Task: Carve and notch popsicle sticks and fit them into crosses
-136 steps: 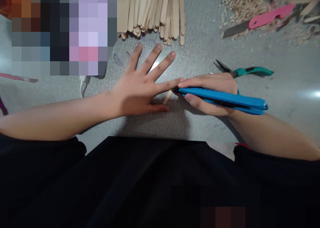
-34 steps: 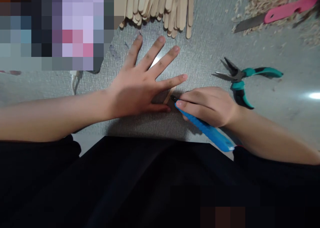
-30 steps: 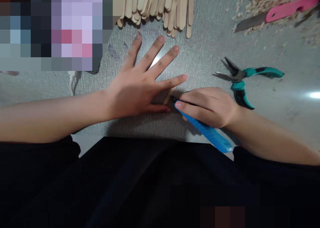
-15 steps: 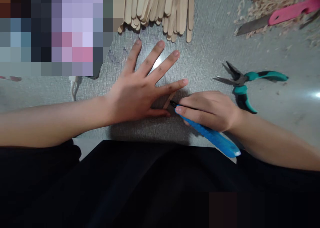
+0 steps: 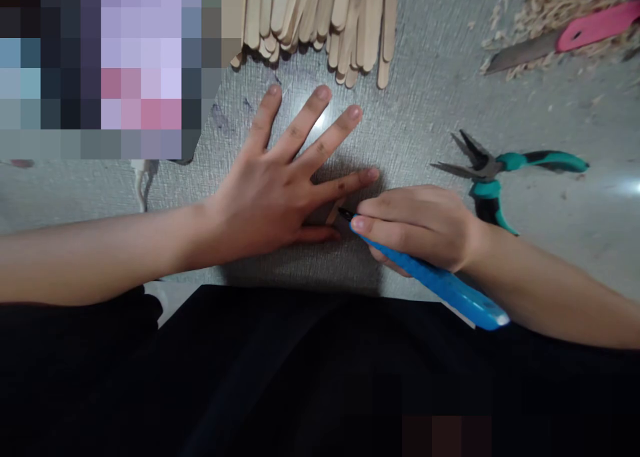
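My left hand lies flat on the table with its fingers spread. Between its thumb and little finger shows a short piece of wooden stick, partly hidden by the hand. My right hand is closed around a blue utility knife, its thick end slanting toward my body. The knife's dark tip is at the wooden piece, beside my left thumb; whether it touches the wood I cannot tell.
Several flat wooden craft sticks lie in a pile at the back. Open pliers with teal-and-black handles rest at the right. A pink-handled saw lies on wood shavings at the back right. A white cable is at the left.
The view has shifted slightly. The blue knife's rear end has swung a little right and toward my body, with its tip still by the wooden piece. My left hand stays spread.
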The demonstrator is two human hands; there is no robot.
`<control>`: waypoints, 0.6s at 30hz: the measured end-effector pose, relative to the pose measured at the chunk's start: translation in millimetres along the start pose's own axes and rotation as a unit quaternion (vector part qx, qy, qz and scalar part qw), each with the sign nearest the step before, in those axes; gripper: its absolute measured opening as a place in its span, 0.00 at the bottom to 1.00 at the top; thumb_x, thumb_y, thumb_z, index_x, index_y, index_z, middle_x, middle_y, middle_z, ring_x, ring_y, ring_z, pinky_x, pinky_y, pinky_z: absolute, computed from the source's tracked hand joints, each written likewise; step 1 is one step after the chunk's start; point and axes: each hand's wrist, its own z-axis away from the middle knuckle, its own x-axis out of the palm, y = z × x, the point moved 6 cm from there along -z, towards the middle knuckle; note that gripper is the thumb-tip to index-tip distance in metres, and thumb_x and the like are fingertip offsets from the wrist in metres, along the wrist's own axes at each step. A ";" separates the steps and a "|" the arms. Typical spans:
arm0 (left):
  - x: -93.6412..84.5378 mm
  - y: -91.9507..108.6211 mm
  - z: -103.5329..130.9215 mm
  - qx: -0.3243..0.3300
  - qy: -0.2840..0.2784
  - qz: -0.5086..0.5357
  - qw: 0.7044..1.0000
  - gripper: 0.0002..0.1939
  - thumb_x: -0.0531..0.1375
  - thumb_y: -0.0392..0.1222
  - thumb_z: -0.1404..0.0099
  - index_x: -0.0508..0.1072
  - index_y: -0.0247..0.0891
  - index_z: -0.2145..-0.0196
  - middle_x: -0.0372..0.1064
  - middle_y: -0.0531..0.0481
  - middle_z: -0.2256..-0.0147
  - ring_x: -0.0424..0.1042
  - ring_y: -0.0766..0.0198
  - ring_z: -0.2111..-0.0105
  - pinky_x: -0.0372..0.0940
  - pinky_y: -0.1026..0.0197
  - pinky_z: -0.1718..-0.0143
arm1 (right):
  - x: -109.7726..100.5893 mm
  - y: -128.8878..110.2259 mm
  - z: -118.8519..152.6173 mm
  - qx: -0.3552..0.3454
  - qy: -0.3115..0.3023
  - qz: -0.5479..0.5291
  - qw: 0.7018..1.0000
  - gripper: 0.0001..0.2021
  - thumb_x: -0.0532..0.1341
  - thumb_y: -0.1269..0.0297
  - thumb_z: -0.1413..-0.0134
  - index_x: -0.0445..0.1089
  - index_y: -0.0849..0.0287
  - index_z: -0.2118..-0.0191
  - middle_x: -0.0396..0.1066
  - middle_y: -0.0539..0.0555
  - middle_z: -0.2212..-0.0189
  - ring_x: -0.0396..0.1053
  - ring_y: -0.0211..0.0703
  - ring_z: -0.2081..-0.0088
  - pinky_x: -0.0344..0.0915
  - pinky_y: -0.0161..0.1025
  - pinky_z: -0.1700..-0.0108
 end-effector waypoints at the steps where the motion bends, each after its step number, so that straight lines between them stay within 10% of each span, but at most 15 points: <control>1: 0.4 0.2 0.2 0.002 -0.002 -0.003 1.000 0.51 0.73 0.63 0.27 0.55 0.68 0.15 0.48 0.47 0.12 0.40 0.18 0.12 0.34 0.02 0.21 | -1.5 -2.0 0.8 -0.029 0.004 0.023 0.999 0.19 0.54 0.58 0.13 0.81 0.52 0.54 0.83 0.52 0.64 0.81 0.46 0.63 0.73 0.44 0.61; 7: -2.4 0.2 1.7 0.004 -0.004 -0.008 1.000 0.56 0.75 0.61 0.28 0.50 0.69 0.14 0.49 0.46 0.13 0.40 0.21 0.12 0.37 0.01 0.21 | -11.0 -7.9 1.1 -0.109 0.036 0.089 0.989 0.13 0.58 0.66 0.16 0.82 0.52 0.49 0.84 0.52 0.63 0.82 0.49 0.62 0.76 0.46 0.61; 18: -5.4 1.9 0.9 0.017 -0.021 -0.003 1.000 0.53 0.74 0.54 0.25 0.51 0.64 0.13 0.44 0.43 0.12 0.38 0.19 0.12 0.36 -0.01 0.22 | -10.3 -4.2 -7.1 -0.049 -0.004 0.025 0.998 0.22 0.51 0.59 0.12 0.80 0.51 0.58 0.80 0.51 0.69 0.78 0.46 0.67 0.72 0.44 0.64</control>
